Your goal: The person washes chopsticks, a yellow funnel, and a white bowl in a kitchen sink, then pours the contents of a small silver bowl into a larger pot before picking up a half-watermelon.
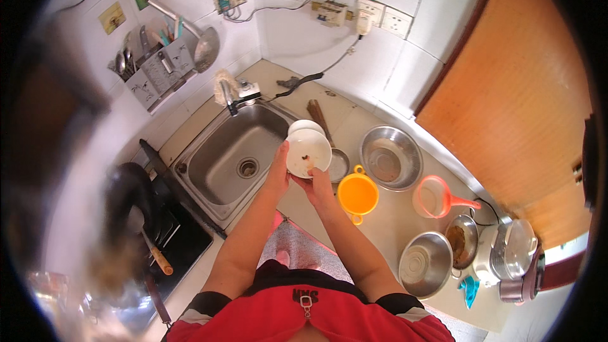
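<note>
Two white bowls are held in front of me, just right of the sink. The nearer bowl [304, 145] is tilted so that its inside faces me, with small dark and reddish scraps at the bottom. Behind it, the other white bowl [306, 125] shows only its upper part. My left hand [278, 171] grips the bowls at the left side, thumb along the rim. From below, my right hand [317, 189] holds the nearer bowl, its thumb over the lower rim. The fingers beneath the bowls are mostly hidden.
Left lies a steel sink [223, 159] with a faucet [230, 99]. On the counter right are a ladle [339, 166], a yellow colander [358, 194], steel basins [391, 157], an orange-handled dipper [434, 197] and a rice cooker [503, 249]. A stove [183, 242] stands lower left.
</note>
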The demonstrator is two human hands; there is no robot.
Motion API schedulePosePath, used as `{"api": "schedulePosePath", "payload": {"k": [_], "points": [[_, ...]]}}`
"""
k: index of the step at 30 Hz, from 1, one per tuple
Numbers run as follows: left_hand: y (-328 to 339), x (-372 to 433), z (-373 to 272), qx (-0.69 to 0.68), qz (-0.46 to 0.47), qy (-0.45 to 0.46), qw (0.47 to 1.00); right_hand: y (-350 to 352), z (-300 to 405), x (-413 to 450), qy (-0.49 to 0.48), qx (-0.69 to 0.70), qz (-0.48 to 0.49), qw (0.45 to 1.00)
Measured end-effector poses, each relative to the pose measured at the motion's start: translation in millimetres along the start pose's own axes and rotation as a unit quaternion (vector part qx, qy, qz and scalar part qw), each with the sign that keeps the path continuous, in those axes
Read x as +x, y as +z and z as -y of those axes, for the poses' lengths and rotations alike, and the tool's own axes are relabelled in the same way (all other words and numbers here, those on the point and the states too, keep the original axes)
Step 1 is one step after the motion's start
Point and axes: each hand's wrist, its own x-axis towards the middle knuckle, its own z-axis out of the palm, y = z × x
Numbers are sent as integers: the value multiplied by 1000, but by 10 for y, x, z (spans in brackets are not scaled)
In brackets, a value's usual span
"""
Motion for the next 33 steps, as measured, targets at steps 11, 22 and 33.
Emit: {"api": "schedulePosePath", "payload": {"k": [11,22,33], "points": [[-1921,568,-283,-25,-200,-16,979,439,-1269,1386,181,-163,19,970],[-3134,899,295,-50,-331,-89,938,141,-2299,2297,326,-279,-97,898],[-3444,968,720,-67,-386,-74,917,-238,-2720,2532,375,-281,-148,871]]}}
